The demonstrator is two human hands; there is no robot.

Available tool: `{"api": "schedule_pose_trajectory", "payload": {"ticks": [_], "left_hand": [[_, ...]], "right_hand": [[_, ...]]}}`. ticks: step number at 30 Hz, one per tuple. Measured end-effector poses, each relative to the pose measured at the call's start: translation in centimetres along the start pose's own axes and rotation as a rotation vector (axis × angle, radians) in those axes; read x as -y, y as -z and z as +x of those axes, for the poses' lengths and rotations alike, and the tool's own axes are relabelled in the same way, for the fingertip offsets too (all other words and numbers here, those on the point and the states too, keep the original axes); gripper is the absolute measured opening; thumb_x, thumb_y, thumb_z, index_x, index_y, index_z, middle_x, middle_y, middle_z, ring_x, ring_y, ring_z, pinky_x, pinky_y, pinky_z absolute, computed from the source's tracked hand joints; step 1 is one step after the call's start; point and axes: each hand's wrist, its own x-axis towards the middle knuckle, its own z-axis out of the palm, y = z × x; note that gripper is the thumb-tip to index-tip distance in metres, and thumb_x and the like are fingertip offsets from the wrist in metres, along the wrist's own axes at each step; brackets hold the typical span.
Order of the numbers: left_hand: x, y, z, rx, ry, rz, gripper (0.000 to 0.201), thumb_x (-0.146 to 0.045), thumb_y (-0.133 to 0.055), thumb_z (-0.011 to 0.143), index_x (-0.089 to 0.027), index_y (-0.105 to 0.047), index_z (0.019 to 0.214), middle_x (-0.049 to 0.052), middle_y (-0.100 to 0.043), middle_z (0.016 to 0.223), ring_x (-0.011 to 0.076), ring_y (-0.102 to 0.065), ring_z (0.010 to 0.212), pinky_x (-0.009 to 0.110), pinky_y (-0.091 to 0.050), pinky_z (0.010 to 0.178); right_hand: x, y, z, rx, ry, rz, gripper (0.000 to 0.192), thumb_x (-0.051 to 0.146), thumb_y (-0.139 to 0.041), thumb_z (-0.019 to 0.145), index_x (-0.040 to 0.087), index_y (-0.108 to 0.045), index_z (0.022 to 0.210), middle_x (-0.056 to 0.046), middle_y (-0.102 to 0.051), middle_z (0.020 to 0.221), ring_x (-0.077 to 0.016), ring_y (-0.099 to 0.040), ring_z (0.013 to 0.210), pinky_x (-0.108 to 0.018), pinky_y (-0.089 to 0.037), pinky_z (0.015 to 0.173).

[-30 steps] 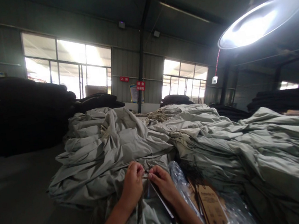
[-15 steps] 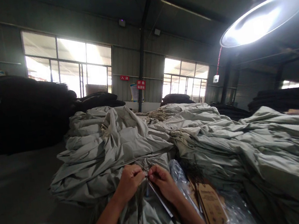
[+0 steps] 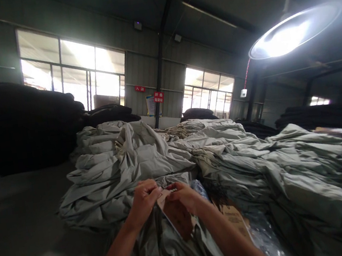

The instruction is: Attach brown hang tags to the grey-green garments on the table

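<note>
Fabric heap (image 3: 225,154): pale grey-green cloth, rumpled, piled high; spreads ahead of both hands and far off to the right of the right hand.
Dark stacks (image 3: 20,123): black piles well ahead and left of the left hand, under the windows (image 3: 73,69).
Lamp (image 3: 294,30): bright round shade, high up and right of the hands.
Cloth in lap (image 3: 163,252): same grey-green stuff, bunched directly under the hands, between the forearms.
Plastic bag (image 3: 263,238): clear, crinkled, just right of the right forearm.
Spare tags (image 3: 235,220): brown card, printed, lying against the bag, just right of the right wrist.
Tag (image 3: 177,216): brown card, hangs tilted below the fingertips, its top edge pinched where the two hands meet.
Left hand (image 3: 143,199): fingers curled narrow, tips pressed on the tag's top edge and the cloth there.
Right hand (image 3: 183,194): fingers closed, pinching the tag's top from the other side; touching the left hand's fingertips.
String or pin: too small to tell.
</note>
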Motion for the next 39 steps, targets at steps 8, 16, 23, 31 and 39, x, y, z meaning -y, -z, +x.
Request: {"api": "schedule_pose_trajectory", "payload": {"ticks": [8,16,23,31,39], "left_hand": [[0.7,-0.6,-0.1,0.092,0.095,-0.306,0.022,-0.037,-0.042,0.076,-0.019,-0.054,0.071,0.002,-0.059,0.075,0.0172,-0.055,0.077,0.028,-0.042,0.073],[2.0,-2.0,-0.6,0.077,0.225,-0.388,0.032,-0.025,-0.041,0.069,-0.017,-0.054,0.097,0.001,-0.067,0.075,0.0197,-0.061,0.078,0.032,-0.043,0.08],[3.8,-2.7,-0.3,-0.031,0.231,-0.124,0.036,-0.01,-0.04,0.063,-0.018,-0.05,0.097,0.005,-0.068,0.092,0.0174,-0.063,0.089,0.031,-0.044,0.083],[3.7,-1.8,-0.1,0.055,0.307,0.256,0.025,0.0,-0.037,0.063,-0.02,-0.049,0.07,-0.001,-0.063,0.07,0.0124,-0.06,0.072,0.022,-0.042,0.072],[4.6,-1.3,0.0,0.441,0.415,0.459,0.026,-0.001,-0.038,0.063,-0.017,-0.057,0.073,0.004,-0.067,0.079,0.0173,-0.06,0.079,0.025,-0.041,0.071]], "right_hand": [[5.2,0.3,-4.4,0.27,-0.054,0.149,0.033,0.014,-0.065,0.053,0.014,-0.062,0.086,-0.001,-0.068,0.071,-0.0137,-0.063,0.062,-0.025,-0.046,0.062],[2.8,0.7,-2.0,-0.006,0.106,-0.215,0.02,0.029,-0.065,0.067,0.013,-0.062,0.079,-0.005,-0.067,0.073,-0.0128,-0.061,0.06,-0.025,-0.047,0.06],[1.4,3.8,3.0,-0.34,-0.063,-0.687,0.043,0.04,-0.044,0.084,0.018,-0.05,0.048,0.004,-0.038,0.033,-0.01,-0.039,0.031,-0.024,-0.031,0.039],[1.1,3.3,0.9,-0.445,0.124,-1.225,0.034,0.024,-0.048,0.079,0.017,-0.054,0.112,-0.016,-0.06,0.111,-0.0299,-0.054,0.106,-0.041,-0.039,0.085],[2.0,5.2,-3.0,0.304,0.5,-1.461,0.055,-0.001,-0.051,0.06,0.021,-0.057,0.109,-0.007,-0.058,0.113,-0.021,-0.05,0.108,-0.031,-0.036,0.092]]}}
